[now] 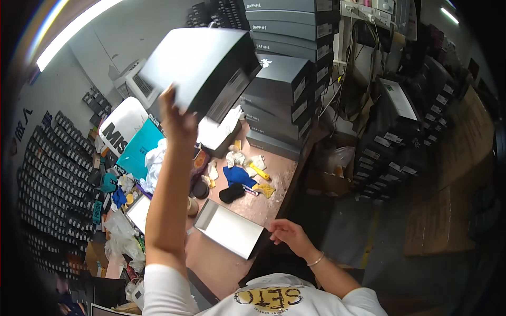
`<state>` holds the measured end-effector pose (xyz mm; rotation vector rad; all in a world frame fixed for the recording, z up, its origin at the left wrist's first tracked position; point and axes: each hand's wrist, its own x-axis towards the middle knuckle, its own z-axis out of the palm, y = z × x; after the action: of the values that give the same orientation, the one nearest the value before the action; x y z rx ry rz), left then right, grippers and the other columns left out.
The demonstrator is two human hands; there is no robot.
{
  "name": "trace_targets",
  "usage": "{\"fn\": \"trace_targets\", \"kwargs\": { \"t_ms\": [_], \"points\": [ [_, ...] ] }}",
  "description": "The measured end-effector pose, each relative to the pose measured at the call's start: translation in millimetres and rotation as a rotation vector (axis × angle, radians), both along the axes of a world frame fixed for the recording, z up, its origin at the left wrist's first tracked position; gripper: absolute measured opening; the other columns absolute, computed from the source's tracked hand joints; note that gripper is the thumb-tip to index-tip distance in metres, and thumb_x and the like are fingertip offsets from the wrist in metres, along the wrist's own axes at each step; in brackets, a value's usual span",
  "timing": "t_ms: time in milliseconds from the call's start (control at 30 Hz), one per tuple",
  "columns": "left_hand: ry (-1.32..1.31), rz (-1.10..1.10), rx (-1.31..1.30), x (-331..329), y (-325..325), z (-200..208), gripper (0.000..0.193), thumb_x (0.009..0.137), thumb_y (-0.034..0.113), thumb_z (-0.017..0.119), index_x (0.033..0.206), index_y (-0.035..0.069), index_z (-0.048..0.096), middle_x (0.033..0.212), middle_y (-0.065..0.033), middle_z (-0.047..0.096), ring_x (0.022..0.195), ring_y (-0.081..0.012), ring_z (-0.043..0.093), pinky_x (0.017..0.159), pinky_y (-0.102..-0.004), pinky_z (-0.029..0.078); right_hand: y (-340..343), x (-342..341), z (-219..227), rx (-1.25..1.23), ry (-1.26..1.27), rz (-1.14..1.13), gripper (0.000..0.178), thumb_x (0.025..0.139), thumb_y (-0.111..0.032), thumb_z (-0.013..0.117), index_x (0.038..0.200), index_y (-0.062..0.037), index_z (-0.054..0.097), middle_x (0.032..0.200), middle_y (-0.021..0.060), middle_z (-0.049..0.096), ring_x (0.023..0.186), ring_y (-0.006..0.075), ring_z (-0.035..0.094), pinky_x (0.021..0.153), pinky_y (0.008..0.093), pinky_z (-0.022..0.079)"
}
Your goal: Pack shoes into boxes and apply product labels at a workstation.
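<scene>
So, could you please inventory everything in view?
raised box: one, grey, above table
open tray: one, white inside, table's near end
stacked boxes: many, grey, table's far end
blue cloth: one, blue, table middle
oval object: one, black, beside blue cloth
table: one, pinkish, centre
wall boxes: many, dark, far left
other boxes: many, dark, right side
clutter: much, mixed, table's left
cardboard: some, brown, far right
left grip: one, bare, holding raised box
right grip: one, bare, beside open tray
</scene>
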<state>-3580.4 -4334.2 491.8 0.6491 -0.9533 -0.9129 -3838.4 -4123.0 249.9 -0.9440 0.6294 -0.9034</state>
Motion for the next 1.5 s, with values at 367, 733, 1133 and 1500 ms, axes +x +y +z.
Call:
{"fn": "trace_targets", "kwargs": {
  "t_ms": [367,733,1133,1500],
  "points": [
    [-0.799,-0.151,0.224,-65.8,24.4,-152.9,0.065,0.088,0.024,0.062,0.141,0.003,0.033,0.142,-0.0212,0.036,0.132,-0.0328,0.035,0.108,-0.0379,0.029,-22.7,-35.3,-68.5,0.089,0.398,-0.036,0.029,0.092,-0.021,0.06,0.115,-0.003,0.059,0.099,0.005,0.064,0.085,0.0117,0.062,0.068,0.0262,0.052],
    [-1.137,0.672,1.016,100.9,419.7,-309.8,0.059,0.079,0.021,0.067,0.13,0.0,0.045,0.137,-0.0282,0.037,0.128,-0.0411,0.036,0.107,-0.0444,0.029,-71.6,34.4,-111.5,-0.319,0.715,-0.014,0.051,0.082,-0.023,0.067,0.123,0.0033,0.051,0.112,0.0224,0.06,0.1,0.0318,0.061,0.087,0.0367,0.048],
    [-0.814,1.093,1.183,102.9,639.2,-349.5,0.057,0.082,0.021,0.066,0.129,-0.002,0.045,0.131,-0.0282,0.043,0.123,-0.0407,0.042,0.102,-0.0429,0.035,-40.4,97.4,-165.3,-0.921,1.168,0.316,0.026,0.084,-0.018,0.058,0.089,0.0079,0.061,0.086,0.0311,0.06,0.09,0.0477,0.058,0.074,0.0497,0.046],
    [-0.064,0.5,1.255,164.5,671.2,-408.3,0.054,0.087,0.037,0.063,0.116,-0.009,0.055,0.099,-0.0206,0.065,0.088,-0.0259,0.064,0.077,-0.0334,0.049,192.7,282.3,-94.5,-0.911,0.886,0.587,0.054,0.088,-0.03,0.06,0.124,0.008,0.045,0.101,0.0293,0.061,0.091,0.0435,0.061,0.079,0.0462,0.049]
  ]
}}
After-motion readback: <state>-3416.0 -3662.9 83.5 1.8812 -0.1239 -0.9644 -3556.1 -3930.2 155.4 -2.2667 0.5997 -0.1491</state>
